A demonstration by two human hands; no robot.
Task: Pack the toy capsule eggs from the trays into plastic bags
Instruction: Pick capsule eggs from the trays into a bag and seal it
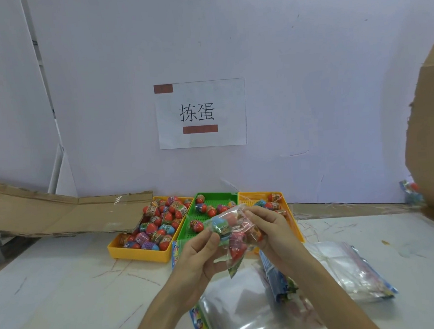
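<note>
Bag of eggs [233, 232] at frame centre | left hand [203, 253] pinches its left side | right hand [267, 227] pinches its top edge | yellow tray [140, 252] at centre-left

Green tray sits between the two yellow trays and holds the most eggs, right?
No. In the head view the green tray sits between the left yellow tray and right yellow tray, but the left one holds the most eggs.

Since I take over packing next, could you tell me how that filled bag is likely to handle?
The filled bag looks floppy: its film crumples between the left hand and right hand. The rounded eggs inside probably shift. The glossy film may be slippery.
</note>
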